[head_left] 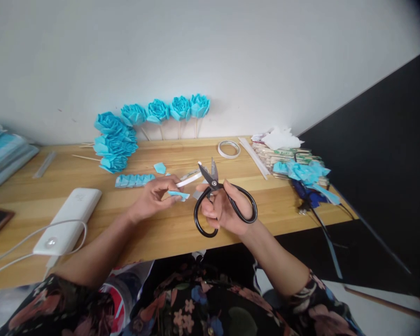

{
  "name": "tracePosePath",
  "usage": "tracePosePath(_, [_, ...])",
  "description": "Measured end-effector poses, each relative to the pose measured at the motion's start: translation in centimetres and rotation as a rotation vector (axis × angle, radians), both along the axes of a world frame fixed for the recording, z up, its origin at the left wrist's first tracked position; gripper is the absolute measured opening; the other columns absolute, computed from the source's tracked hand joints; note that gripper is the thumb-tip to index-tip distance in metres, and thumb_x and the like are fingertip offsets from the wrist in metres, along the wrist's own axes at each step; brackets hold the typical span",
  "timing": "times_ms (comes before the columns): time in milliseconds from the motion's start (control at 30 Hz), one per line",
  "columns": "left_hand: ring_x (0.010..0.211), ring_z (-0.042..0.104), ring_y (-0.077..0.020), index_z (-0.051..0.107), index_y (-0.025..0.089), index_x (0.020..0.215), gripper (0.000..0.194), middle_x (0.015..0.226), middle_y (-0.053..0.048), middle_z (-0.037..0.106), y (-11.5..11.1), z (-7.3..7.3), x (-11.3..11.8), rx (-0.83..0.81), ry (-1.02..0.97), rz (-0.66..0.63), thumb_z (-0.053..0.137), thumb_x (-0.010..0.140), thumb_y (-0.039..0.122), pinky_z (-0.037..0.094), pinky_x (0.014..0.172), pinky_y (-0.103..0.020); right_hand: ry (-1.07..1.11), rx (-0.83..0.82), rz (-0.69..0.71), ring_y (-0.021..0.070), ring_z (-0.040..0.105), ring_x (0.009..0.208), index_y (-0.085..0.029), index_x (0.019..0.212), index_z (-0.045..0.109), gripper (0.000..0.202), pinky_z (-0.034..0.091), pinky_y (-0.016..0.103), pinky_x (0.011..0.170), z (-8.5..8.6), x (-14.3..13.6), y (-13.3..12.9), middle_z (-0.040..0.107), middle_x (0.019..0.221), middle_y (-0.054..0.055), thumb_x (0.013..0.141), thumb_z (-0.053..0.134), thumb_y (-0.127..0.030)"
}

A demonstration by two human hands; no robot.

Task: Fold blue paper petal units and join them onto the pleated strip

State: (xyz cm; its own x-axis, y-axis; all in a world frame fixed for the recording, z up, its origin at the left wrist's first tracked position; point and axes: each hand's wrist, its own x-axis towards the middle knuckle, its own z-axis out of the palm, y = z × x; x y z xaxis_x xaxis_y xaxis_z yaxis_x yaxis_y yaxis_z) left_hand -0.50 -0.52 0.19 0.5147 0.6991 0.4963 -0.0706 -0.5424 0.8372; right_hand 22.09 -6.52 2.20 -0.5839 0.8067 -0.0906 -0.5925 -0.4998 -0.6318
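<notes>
Centrally, above a wooden table (pixel 154 242), a person's two bare hands are at work. The left hand (pixel 159 193) pinches a small blue paper piece (pixel 178 194) between thumb and fingers, and a narrow white strip (pixel 190 179) extends from that hand toward the scissors. The right hand (pixel 231 210) is closed around the black-handled scissors (pixel 214 183), whose blades are parted and point away from the person; whether they touch the strip is unclear.

As for containers, a round red-and-white tub (pixel 118 305) sits below the table's front edge, partly covered by a sleeve; its contents cannot be made out. At the far left, blue sheets (pixel 7 154) lie stacked.

Behind the hands, blue paper flowers (pixel 157 110) on thin sticks lean against the wall, with more heaped to their left. A row of folded blue pieces (pixel 135 180) lies just beyond the left hand. A tape roll (pixel 229 149) lies beyond the scissors, left of a pile of thin packets (pixel 283 163) topped by crumpled white paper (pixel 282 138). A white power bank (pixel 68 221) rests near the left forearm.
</notes>
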Motion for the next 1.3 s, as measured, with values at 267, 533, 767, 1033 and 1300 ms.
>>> tracePosePath(267, [0.073, 0.062, -0.0154, 0.068, 0.017, 0.074, 0.015, 0.077, -0.006, 0.067, 0.0, -0.1, 0.0, 0.006, -0.008, -0.018, 0.072, 0.085, 0.027, 0.049, 0.068, -0.029, 0.033, -0.065, 0.014, 0.0086, 0.041, 0.051, -0.016, 0.102, 0.067, 0.046, 0.042, 0.019, 0.041, 0.4, 0.2, 0.3, 0.053, 0.066, -0.001, 0.096, 0.046, -0.056])
tracePosePath(533, [0.073, 0.062, -0.0158, 0.067, 0.017, 0.072, 0.019, 0.075, -0.006, 0.067, -0.1, -0.1, 0.0, -0.006, 0.011, 0.012, 0.072, 0.085, 0.031, 0.05, 0.069, -0.031, -0.029, -0.032, -0.042, 0.007, 0.033, 0.046, -0.016, 0.1, 0.07, 0.04, 0.038, 0.017, 0.036, 0.5, -0.1, 0.3, 0.049, 0.061, -0.004, 0.093, 0.052, -0.052])
tracePosePath(767, [0.073, 0.062, -0.0155, 0.066, 0.017, 0.072, 0.019, 0.076, -0.006, 0.067, 0.1, -0.1, 0.1, 0.011, 0.019, 0.032, 0.071, 0.086, 0.029, 0.048, 0.068, -0.03, -0.207, 0.099, -0.122, 0.0033, 0.024, 0.037, -0.016, 0.099, 0.071, 0.044, 0.028, 0.016, 0.032, 0.2, -0.5, 0.1, 0.043, 0.053, -0.008, 0.088, 0.06, -0.057])
tracePosePath(1033, [0.073, 0.058, -0.0155, 0.062, 0.018, 0.07, 0.027, 0.077, -0.005, 0.066, 0.8, -1.1, -0.1, -0.047, 0.023, 0.207, 0.071, 0.083, 0.039, 0.047, 0.069, -0.031, -0.57, 0.433, -0.301, 0.0057, 0.05, 0.047, -0.021, 0.118, 0.056, 0.048, 0.042, 0.019, 0.045, 1.7, 2.7, -0.5, 0.064, 0.072, -0.004, 0.082, 0.073, -0.047])
tracePosePath(1300, [0.075, 0.058, -0.0149, 0.061, 0.017, 0.069, 0.03, 0.076, -0.004, 0.064, 0.7, -0.9, 0.1, -0.131, -0.072, 0.199, 0.074, 0.081, 0.041, 0.046, 0.069, -0.029, -0.712, -0.003, -0.191, 0.0147, 0.068, 0.058, -0.017, 0.109, 0.057, 0.042, 0.053, 0.025, 0.05, -1.3, 8.4, -0.8, 0.077, 0.088, 0.01, 0.083, 0.071, -0.048])
